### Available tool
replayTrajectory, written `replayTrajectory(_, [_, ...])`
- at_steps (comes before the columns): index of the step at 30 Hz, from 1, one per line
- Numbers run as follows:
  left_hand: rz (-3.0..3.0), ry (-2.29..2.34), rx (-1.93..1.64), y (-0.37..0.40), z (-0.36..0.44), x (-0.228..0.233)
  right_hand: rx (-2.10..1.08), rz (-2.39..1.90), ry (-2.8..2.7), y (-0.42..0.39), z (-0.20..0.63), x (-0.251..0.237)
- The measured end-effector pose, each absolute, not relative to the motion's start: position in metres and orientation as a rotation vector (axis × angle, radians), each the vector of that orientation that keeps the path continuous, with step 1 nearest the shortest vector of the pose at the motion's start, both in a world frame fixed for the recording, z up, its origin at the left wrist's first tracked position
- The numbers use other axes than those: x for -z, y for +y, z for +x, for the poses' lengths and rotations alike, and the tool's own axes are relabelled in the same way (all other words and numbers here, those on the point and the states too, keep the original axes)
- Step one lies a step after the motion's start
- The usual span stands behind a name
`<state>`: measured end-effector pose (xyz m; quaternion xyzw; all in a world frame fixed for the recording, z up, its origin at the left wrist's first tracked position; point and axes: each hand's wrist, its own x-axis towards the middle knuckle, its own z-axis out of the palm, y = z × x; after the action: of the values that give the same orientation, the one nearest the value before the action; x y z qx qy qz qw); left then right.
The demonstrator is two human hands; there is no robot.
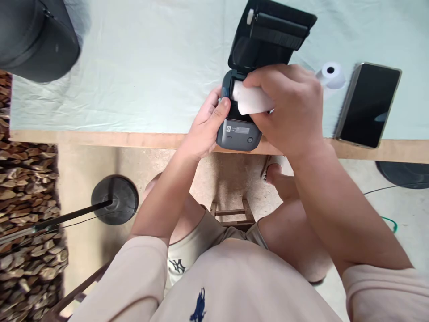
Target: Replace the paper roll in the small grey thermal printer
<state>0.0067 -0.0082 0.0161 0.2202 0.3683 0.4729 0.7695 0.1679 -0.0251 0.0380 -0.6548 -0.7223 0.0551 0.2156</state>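
Observation:
A small dark grey label printer [237, 133] stands at the near edge of the table with its black lid [270, 33] swung open and away from me. My right hand [288, 112] is closed around a white paper roll [250, 99] and holds it in the printer's open bay. My left hand [207, 123] grips the printer's left side, thumb on its top edge. A second white paper roll [331, 75] lies on the table just right of my right hand.
A black smartphone [368, 105] lies screen up at the right near the table's wooden edge [100, 138]. A dark round object [33, 38] sits at the far left corner. A pale cloth [144, 67] covers the table. Below are a stand base [115, 199] and stacked wood [28, 201].

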Motion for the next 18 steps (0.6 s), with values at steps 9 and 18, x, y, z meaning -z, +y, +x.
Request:
replayTrajectory(9, [0.632, 0.726, -1.039, -0.001, -0.004, -0.008, -0.164, -1.493, -2.039, -0.037, 0.162, -0.022])
replayTrajectory(18, [0.626, 0.891, -0.913, -0.009, -0.004, -0.014, -0.291, -1.324, -1.571, -0.016, 0.189, -0.012])
